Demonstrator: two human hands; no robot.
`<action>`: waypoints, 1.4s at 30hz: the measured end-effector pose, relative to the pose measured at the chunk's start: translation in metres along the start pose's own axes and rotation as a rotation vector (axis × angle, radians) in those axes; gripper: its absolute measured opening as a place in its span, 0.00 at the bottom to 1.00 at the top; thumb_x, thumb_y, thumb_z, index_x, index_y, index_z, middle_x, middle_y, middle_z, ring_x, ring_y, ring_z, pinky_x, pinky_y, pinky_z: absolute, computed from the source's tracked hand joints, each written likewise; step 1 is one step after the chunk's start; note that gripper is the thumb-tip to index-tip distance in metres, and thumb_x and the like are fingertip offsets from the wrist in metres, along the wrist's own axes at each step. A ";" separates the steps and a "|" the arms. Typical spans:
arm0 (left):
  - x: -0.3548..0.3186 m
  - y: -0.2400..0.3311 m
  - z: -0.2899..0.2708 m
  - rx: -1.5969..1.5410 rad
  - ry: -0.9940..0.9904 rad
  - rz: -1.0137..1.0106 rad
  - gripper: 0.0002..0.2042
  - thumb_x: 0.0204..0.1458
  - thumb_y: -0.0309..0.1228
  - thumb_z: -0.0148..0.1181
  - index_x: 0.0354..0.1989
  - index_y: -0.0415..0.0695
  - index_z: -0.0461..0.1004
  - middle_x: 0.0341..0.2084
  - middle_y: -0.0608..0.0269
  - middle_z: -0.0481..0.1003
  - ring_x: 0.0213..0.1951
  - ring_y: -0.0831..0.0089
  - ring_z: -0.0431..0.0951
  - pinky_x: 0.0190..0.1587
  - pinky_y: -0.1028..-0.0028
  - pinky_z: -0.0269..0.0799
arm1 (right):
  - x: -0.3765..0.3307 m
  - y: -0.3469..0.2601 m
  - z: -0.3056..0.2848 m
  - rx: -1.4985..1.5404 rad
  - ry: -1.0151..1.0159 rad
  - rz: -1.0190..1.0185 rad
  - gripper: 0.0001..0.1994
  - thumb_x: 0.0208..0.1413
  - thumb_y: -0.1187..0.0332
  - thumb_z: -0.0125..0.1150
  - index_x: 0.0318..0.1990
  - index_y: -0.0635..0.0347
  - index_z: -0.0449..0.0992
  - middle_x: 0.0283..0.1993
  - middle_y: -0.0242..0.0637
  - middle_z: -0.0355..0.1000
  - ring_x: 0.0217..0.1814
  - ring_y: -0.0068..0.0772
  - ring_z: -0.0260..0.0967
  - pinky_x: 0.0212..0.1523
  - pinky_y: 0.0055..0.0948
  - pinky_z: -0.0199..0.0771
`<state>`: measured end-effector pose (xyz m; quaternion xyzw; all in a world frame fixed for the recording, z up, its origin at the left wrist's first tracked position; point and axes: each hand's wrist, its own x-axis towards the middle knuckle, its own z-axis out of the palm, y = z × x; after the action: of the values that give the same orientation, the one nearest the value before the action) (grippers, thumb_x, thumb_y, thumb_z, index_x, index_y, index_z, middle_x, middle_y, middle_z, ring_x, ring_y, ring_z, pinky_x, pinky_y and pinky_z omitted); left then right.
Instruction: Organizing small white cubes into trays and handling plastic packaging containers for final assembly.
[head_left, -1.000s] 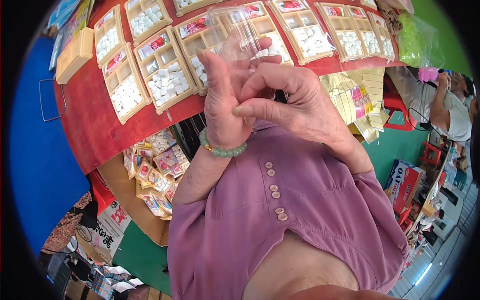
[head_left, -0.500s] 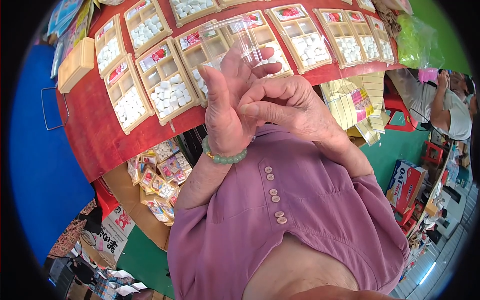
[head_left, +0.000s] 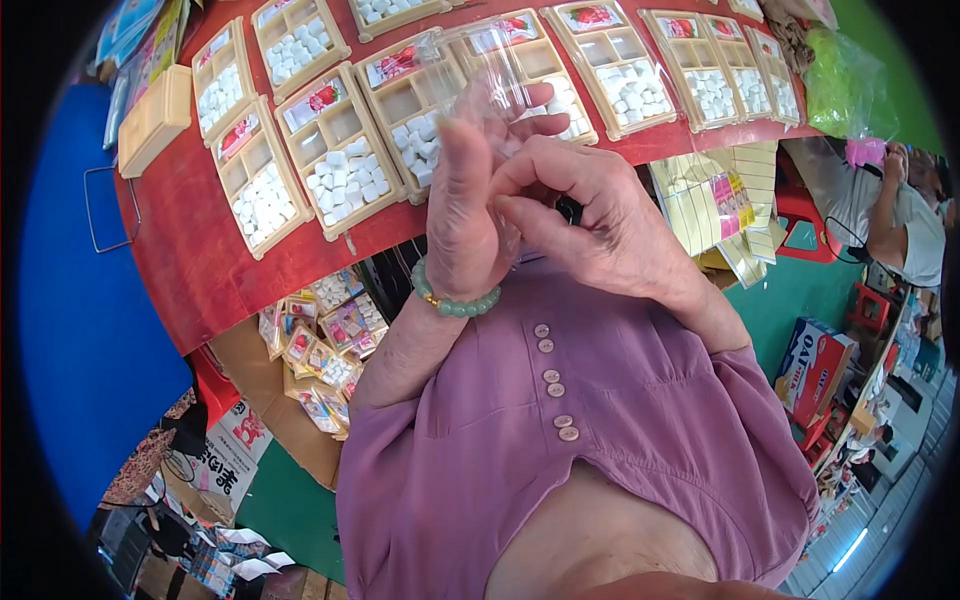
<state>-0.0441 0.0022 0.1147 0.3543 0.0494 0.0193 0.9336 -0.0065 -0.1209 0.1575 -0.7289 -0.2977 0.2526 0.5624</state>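
Observation:
My left hand (head_left: 465,205), with a green bead bracelet (head_left: 455,300) at the wrist, is held up over the table's near edge, thumb raised and fingers spread. Clear plastic film (head_left: 485,75) shows around and beyond those fingers; it looks like a thin bag or sleeve. Close against the left palm, my right hand (head_left: 600,210) pinches thumb and forefinger together, seemingly on the film's edge; the pinch itself is partly hidden. Behind the hands lie beige compartment trays (head_left: 405,100) with white cube-shaped pieces (head_left: 348,180) and small red-printed sachets (head_left: 312,105).
More filled trays (head_left: 610,70) stand in rows on the red table (head_left: 210,290). Below its edge, a cardboard box (head_left: 255,385) holds packed trays. A beige stack (head_left: 155,120) sits at the left, yellow printed sheets (head_left: 700,200) at the right. Another person (head_left: 905,210) is at far right.
Both hands have shifted slightly right, and the left hand has turned a little more edge-on. The right hand keeps its pinch by the left palm. The trays have not been moved.

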 end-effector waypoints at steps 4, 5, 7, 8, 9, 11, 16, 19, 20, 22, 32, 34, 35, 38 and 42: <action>-0.002 0.003 -0.001 0.263 -0.055 0.071 0.44 0.58 0.60 0.49 0.70 0.38 0.43 0.58 0.52 0.61 0.57 0.65 0.65 0.57 0.64 0.65 | -0.004 -0.005 0.002 -0.251 0.069 -0.111 0.10 0.52 0.79 0.56 0.42 0.68 0.74 0.34 0.40 0.73 0.35 0.30 0.73 0.37 0.27 0.72; -0.004 0.004 0.001 0.399 -0.034 0.091 0.45 0.58 0.60 0.48 0.71 0.37 0.39 0.60 0.49 0.60 0.59 0.61 0.65 0.59 0.62 0.66 | -0.005 -0.006 0.002 -0.252 0.072 -0.112 0.10 0.52 0.79 0.56 0.42 0.68 0.74 0.34 0.40 0.73 0.35 0.30 0.73 0.37 0.27 0.72; -0.005 0.004 0.003 0.403 -0.029 0.136 0.45 0.59 0.58 0.49 0.71 0.37 0.39 0.60 0.49 0.60 0.59 0.61 0.65 0.59 0.63 0.66 | -0.006 -0.008 0.003 -0.216 0.064 -0.103 0.11 0.53 0.79 0.56 0.45 0.68 0.72 0.34 0.41 0.72 0.35 0.33 0.73 0.37 0.28 0.72; -0.005 0.003 0.004 0.406 -0.022 0.180 0.44 0.59 0.57 0.50 0.71 0.36 0.40 0.60 0.50 0.60 0.59 0.62 0.65 0.59 0.63 0.66 | -0.006 -0.007 0.004 -0.219 0.070 -0.105 0.11 0.53 0.79 0.56 0.45 0.68 0.72 0.34 0.41 0.72 0.35 0.33 0.73 0.37 0.28 0.72; -0.005 0.003 0.004 0.406 -0.028 0.181 0.44 0.59 0.57 0.50 0.71 0.36 0.40 0.60 0.50 0.60 0.59 0.62 0.65 0.59 0.63 0.66 | -0.006 -0.005 0.006 -0.160 0.086 -0.140 0.11 0.54 0.79 0.55 0.45 0.68 0.71 0.35 0.40 0.72 0.36 0.33 0.72 0.38 0.28 0.72; -0.006 0.004 0.003 0.400 -0.053 0.201 0.44 0.59 0.55 0.51 0.71 0.36 0.40 0.61 0.50 0.59 0.59 0.64 0.66 0.59 0.63 0.65 | -0.006 -0.004 0.006 -0.101 0.099 -0.178 0.10 0.56 0.78 0.55 0.45 0.68 0.70 0.35 0.40 0.71 0.36 0.32 0.72 0.38 0.28 0.72; -0.009 0.011 -0.002 0.153 0.043 0.138 0.37 0.58 0.37 0.60 0.69 0.38 0.46 0.54 0.55 0.64 0.51 0.73 0.68 0.52 0.72 0.69 | -0.012 -0.003 -0.008 0.149 0.049 -0.011 0.05 0.66 0.75 0.48 0.42 0.67 0.69 0.35 0.34 0.70 0.38 0.23 0.67 0.43 0.23 0.70; -0.008 0.010 -0.004 0.166 0.115 0.127 0.31 0.58 0.28 0.59 0.67 0.39 0.51 0.50 0.56 0.68 0.46 0.76 0.72 0.49 0.76 0.71 | -0.016 0.007 -0.014 0.264 0.051 -0.011 0.05 0.66 0.74 0.48 0.44 0.66 0.69 0.38 0.34 0.71 0.41 0.21 0.67 0.44 0.23 0.70; -0.007 0.009 -0.003 0.164 0.161 0.142 0.29 0.57 0.23 0.59 0.66 0.40 0.54 0.48 0.57 0.69 0.43 0.77 0.74 0.47 0.78 0.72 | -0.017 0.008 -0.015 0.320 0.043 0.023 0.06 0.65 0.74 0.49 0.45 0.66 0.70 0.38 0.34 0.72 0.42 0.21 0.68 0.44 0.23 0.71; -0.006 0.010 -0.001 0.185 0.172 0.138 0.29 0.56 0.21 0.58 0.65 0.40 0.55 0.48 0.57 0.70 0.43 0.77 0.74 0.46 0.79 0.72 | -0.017 0.001 -0.012 0.384 0.099 0.036 0.08 0.65 0.76 0.50 0.48 0.67 0.69 0.39 0.34 0.72 0.42 0.21 0.69 0.44 0.22 0.71; -0.008 0.010 -0.004 0.267 0.116 0.200 0.30 0.54 0.19 0.58 0.65 0.39 0.55 0.51 0.54 0.67 0.48 0.74 0.72 0.46 0.79 0.72 | 0.004 0.026 -0.040 -0.015 0.481 0.015 0.24 0.58 0.79 0.58 0.63 0.69 0.62 0.36 0.32 0.73 0.37 0.17 0.68 0.39 0.18 0.68; -0.012 0.015 -0.003 0.277 0.134 0.194 0.30 0.54 0.20 0.58 0.66 0.39 0.54 0.53 0.54 0.66 0.49 0.73 0.71 0.48 0.78 0.72 | 0.007 0.032 -0.042 0.099 0.451 0.005 0.24 0.59 0.79 0.58 0.63 0.69 0.62 0.36 0.31 0.73 0.38 0.16 0.68 0.39 0.17 0.68; -0.014 0.017 -0.003 0.290 0.153 0.189 0.31 0.54 0.20 0.59 0.66 0.39 0.53 0.54 0.53 0.65 0.51 0.72 0.70 0.49 0.77 0.71 | 0.009 0.034 -0.042 0.098 0.450 0.007 0.24 0.59 0.79 0.58 0.63 0.69 0.62 0.36 0.31 0.73 0.38 0.16 0.68 0.39 0.17 0.68; -0.019 0.021 -0.009 0.303 0.169 0.179 0.32 0.55 0.21 0.59 0.67 0.38 0.51 0.56 0.52 0.63 0.52 0.69 0.70 0.51 0.75 0.70 | 0.016 0.040 -0.041 0.040 0.433 0.017 0.24 0.60 0.78 0.57 0.63 0.69 0.62 0.38 0.32 0.72 0.38 0.16 0.68 0.39 0.16 0.68; -0.023 0.026 -0.010 0.286 0.183 0.166 0.33 0.55 0.22 0.59 0.68 0.39 0.50 0.56 0.52 0.63 0.54 0.67 0.69 0.52 0.73 0.69 | 0.023 0.044 -0.040 -0.012 0.435 0.033 0.22 0.61 0.77 0.55 0.63 0.68 0.62 0.41 0.33 0.72 0.38 0.16 0.69 0.39 0.15 0.69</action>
<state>-0.0677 0.0269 0.1266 0.4831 0.1069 0.1210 0.8605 0.0443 -0.1395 0.1234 -0.7743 -0.1589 0.0968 0.6048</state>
